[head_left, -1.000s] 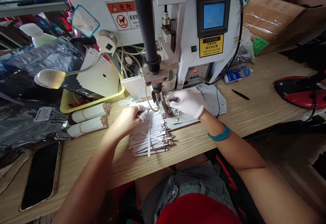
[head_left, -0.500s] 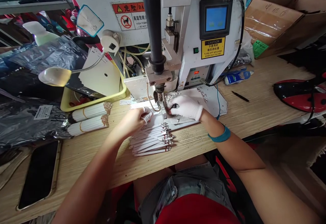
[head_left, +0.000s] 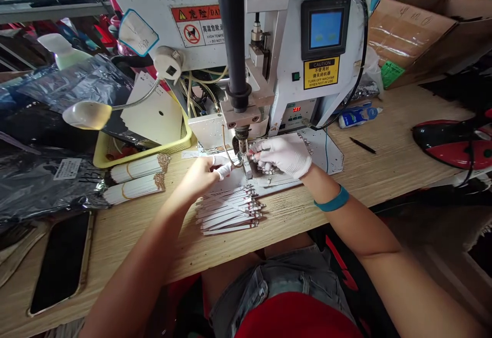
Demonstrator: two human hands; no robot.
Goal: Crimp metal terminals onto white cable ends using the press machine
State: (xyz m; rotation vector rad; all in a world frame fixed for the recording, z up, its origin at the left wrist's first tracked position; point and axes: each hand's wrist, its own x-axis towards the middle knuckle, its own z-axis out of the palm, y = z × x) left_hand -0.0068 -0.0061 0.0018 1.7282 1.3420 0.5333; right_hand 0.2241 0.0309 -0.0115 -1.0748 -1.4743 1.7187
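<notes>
My left hand [head_left: 203,174], with white covers on its fingertips, is pinched closed just left of the machine's working head [head_left: 241,143]. Whatever lies between those fingertips is too small to make out. My right hand [head_left: 286,156] wears a white glove and reaches in from the other side. Its thumb and fingers are pinched together close to the head's tip, the contents hidden. Under the glove lie small light pieces [head_left: 269,167] on a white plate [head_left: 292,181]. A small metal block [head_left: 248,169] stands between the hands. Nearer me, thin white strips [head_left: 230,215] with small end pieces are fanned out.
The white machine [head_left: 284,107] with a screen [head_left: 326,27] rises behind. On the left are banded strip bundles [head_left: 134,189], a yellow basket [head_left: 154,153], a lamp [head_left: 86,115] and a phone [head_left: 61,261]. A black pen-like stick [head_left: 362,145] and a red-black object [head_left: 453,145] lie right.
The gloved right hand has lifted from the small pieces, its fingertips shifting up towards the working head, so more pieces show below. My left hand has barely moved. The red digits have changed.
</notes>
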